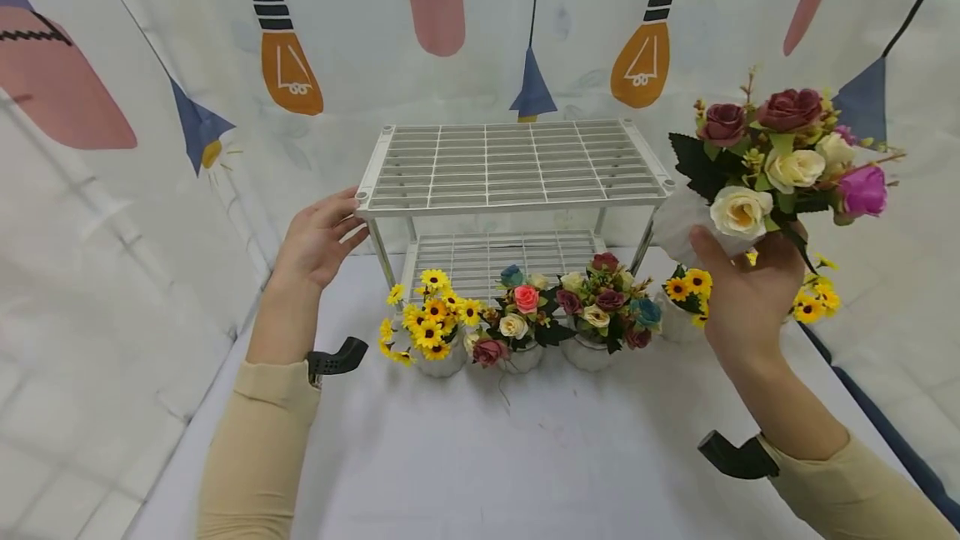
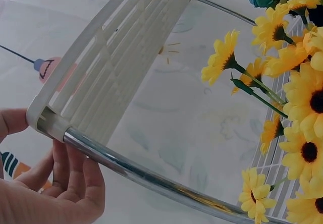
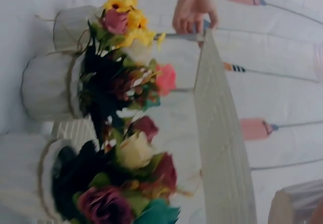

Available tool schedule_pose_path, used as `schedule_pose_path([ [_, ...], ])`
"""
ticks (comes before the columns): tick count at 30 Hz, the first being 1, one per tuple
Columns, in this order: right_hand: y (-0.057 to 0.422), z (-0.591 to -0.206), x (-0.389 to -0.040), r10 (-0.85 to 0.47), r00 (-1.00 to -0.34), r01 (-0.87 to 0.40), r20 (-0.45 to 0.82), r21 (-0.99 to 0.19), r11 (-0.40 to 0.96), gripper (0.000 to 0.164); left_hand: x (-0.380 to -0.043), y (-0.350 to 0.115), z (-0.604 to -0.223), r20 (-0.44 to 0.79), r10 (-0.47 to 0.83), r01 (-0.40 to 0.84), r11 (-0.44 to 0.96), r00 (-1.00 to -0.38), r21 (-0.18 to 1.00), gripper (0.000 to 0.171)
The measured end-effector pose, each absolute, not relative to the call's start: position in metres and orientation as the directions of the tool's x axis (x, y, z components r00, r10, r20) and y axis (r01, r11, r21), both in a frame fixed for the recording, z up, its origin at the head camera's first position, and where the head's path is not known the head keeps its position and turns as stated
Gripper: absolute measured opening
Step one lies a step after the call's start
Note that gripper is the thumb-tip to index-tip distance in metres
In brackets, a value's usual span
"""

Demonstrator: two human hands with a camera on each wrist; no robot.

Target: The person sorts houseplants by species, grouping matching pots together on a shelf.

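Note:
A two-tier white wire rack [image 1: 517, 208] with chrome legs stands on the table. My left hand [image 1: 322, 240] is at the left front corner of its upper shelf. In the left wrist view that hand [image 2: 65, 178] pinches the corner [image 2: 43, 120], one digit on the outer edge and fingers beneath. My right hand [image 1: 753, 290] holds up a white pot [image 1: 678, 223] of artificial roses [image 1: 791, 157], cream, dusky red and magenta, tilted to the right of the upper shelf. Only the pot's edge [image 3: 295, 206] shows in the right wrist view.
In front of the rack stand a pot of yellow sunflowers [image 1: 431, 323] and two pots of mixed roses [image 1: 517, 323]. More yellow flowers [image 1: 690, 286] stand behind my right hand. A patterned white curtain [image 1: 480, 82] hangs behind the white table [image 1: 480, 457].

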State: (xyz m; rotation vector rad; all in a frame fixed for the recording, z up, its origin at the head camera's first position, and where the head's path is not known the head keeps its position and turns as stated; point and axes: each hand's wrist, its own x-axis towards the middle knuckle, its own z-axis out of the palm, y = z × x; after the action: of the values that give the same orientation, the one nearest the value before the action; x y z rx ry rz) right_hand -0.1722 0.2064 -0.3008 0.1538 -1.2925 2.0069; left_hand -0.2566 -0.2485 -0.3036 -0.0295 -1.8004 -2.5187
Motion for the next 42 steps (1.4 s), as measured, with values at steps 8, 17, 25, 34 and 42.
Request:
schedule_pose_path([
  [8,0.177,-0.275,-0.180,0.351,-0.799,-0.574,0.488,-0.793,-0.205,0.068,-0.258,-0.250,-0.308,0.049,-0.006,0.049,-0.337,-0.999,0.940,0.020],
  [17,0.134,-0.257,-0.200,0.235,-0.832,-0.545,0.503,-0.819,-0.177,0.064,-0.257,-0.250,-0.304,0.040,-0.009,0.041,-0.357,-0.999,0.933,0.019],
  [25,0.093,-0.250,-0.221,0.182,-0.884,-0.464,0.431,-0.855,-0.231,0.062,-0.257,-0.249,-0.305,0.051,-0.010,0.051,-0.337,-0.999,0.940,0.021],
  [34,0.044,-0.241,-0.247,0.186,-0.926,-0.370,0.327,-0.883,-0.288,0.068,-0.259,-0.250,-0.303,0.044,-0.032,0.053,-0.363,-0.998,0.930,0.026],
  [42,0.007,-0.246,-0.262,0.233,-0.932,-0.328,0.279,-0.922,-0.207,0.077,-0.257,-0.245,-0.305,0.016,-0.033,0.027,-0.372,-0.999,0.928,0.022],
])
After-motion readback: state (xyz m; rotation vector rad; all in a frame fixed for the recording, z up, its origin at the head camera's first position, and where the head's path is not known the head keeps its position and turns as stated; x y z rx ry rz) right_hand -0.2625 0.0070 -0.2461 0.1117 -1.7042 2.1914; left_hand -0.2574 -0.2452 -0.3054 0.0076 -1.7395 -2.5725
